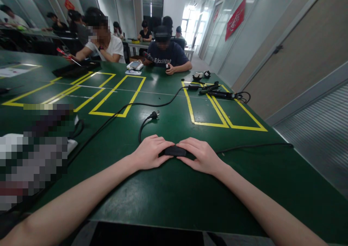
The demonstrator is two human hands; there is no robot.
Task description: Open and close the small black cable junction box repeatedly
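Observation:
Between my two hands is a black power adapter (175, 151), a small oblong block lying low over the green table. My left hand (152, 151) pinches its left end, thumb in front and fingers behind. On its right end my right hand (199, 153) has the same kind of grip. Past my left hand a short black cord curves up to a plug (154, 115) with its prongs pointing right. A thin black cable (252, 146) runs from beside my right hand toward the table's right edge. My fingers cover both ends of the adapter.
Yellow tape rectangles mark the green table (152, 202). A long black cable (136, 104) crosses it to a cluster of black tools and cords (220, 94) at the right rear. Pixelated items (35, 155) lie at left. Two people sit across, near a white device (135, 65).

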